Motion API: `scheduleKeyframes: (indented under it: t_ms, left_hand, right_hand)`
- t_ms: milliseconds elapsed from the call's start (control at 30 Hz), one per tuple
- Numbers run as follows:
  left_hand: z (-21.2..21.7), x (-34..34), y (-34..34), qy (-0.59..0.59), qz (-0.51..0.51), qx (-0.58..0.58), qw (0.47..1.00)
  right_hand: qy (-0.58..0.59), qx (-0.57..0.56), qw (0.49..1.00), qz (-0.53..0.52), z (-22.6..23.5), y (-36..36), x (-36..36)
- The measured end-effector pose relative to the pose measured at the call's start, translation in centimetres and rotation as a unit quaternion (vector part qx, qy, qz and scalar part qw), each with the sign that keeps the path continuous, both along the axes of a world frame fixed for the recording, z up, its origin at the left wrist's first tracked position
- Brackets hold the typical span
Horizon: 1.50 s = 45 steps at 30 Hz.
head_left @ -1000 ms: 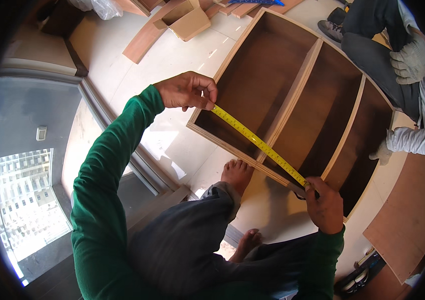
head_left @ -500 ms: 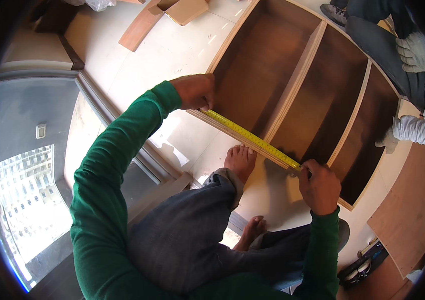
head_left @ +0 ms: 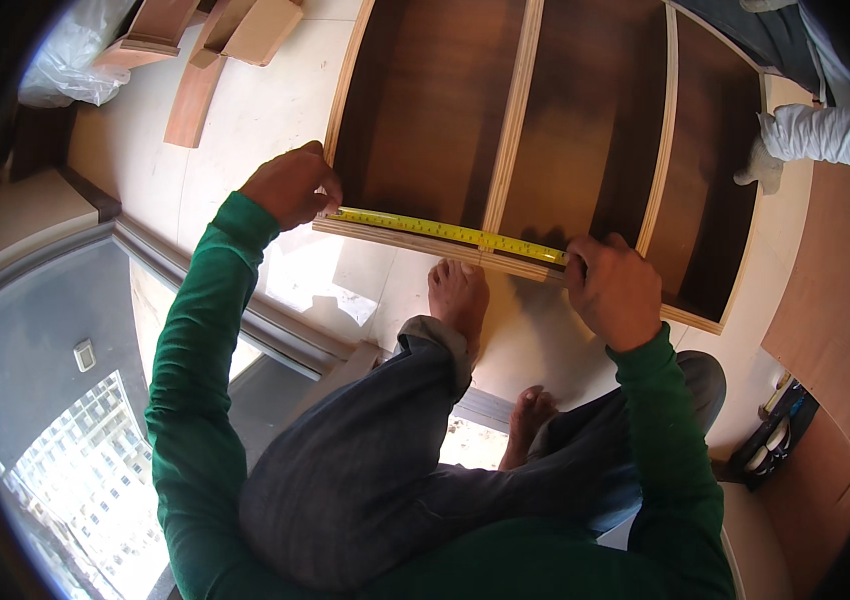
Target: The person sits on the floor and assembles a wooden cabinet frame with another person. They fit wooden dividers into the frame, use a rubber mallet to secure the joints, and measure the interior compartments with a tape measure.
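Observation:
A yellow tape measure [head_left: 450,233] is stretched along the near edge of a wooden cabinet frame [head_left: 510,120] that lies on the floor. My left hand [head_left: 292,186] pinches the tape's end at the frame's left corner. Farther right, my right hand [head_left: 617,287] is closed around the other end of the drawn-out tape, against the same edge; the tape's case is hidden in it. Upright dividers part the frame into brown-bottomed compartments, and the tape crosses the end of the left divider [head_left: 511,115].
At the right, a co-worker's gloved hand [head_left: 763,168] is by the frame's far side. Wooden panels [head_left: 830,300] and dark tools [head_left: 783,432] lie at right. A cardboard box [head_left: 263,30], a board [head_left: 195,105] and plastic wrap [head_left: 80,60] are at upper left. My bare foot [head_left: 458,300] is close to the frame.
The view has turned, so the frame and both hands appear farther left and the frame's near edge looks more level. Both hands still hold the tape along that edge.

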<state>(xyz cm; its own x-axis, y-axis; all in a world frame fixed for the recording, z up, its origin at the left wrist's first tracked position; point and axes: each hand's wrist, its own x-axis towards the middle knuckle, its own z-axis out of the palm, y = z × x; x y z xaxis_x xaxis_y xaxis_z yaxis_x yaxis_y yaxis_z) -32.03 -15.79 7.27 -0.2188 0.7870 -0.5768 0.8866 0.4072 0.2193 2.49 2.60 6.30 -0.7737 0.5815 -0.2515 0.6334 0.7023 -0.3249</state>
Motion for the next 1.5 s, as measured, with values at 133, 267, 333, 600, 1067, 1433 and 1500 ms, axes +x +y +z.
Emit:
scheduleKeyframes:
  t_ms: [133, 267, 333, 600, 1067, 1433, 1500]
  left_hand:
    - [0.5, 0.4, 0.3, 0.011, 0.018, -0.025, 0.999]
    - [0.8, 0.5, 0.2, 0.017, 0.022, -0.031, 0.999]
    - [0.6, 0.3, 0.2, 0.015, 0.025, -0.038, 0.999]
    - [0.6, 0.1, 0.0, 0.000, 0.018, -0.039, 0.999]
    - [-0.5, 0.7, -0.7, 0.019, 0.027, -0.073, 0.997]
    - [-0.5, -0.3, -0.4, -0.007, 0.028, -0.067, 0.997]
    - [-0.6, -0.3, -0.5, -0.003, 0.029, -0.062, 0.998]
  right_hand:
    - [-0.011, -0.010, 1.000, 0.004, 0.2, -0.1, 0.0]
    - [-0.019, -0.013, 1.000, 0.005, 0.4, -0.2, 0.0]
    - [-0.017, -0.022, 1.000, 0.000, 0.6, -0.1, 0.0]
    - [-0.018, -0.030, 0.999, 0.016, 0.4, 0.6, -0.4]
    - [-0.061, -0.139, 0.987, 0.043, -0.2, 2.9, -1.8]
    - [-0.062, -0.117, 0.990, 0.040, 0.0, 2.6, -1.7]
    - [-0.048, -0.114, 0.991, 0.046, -0.2, 2.5, -1.5]
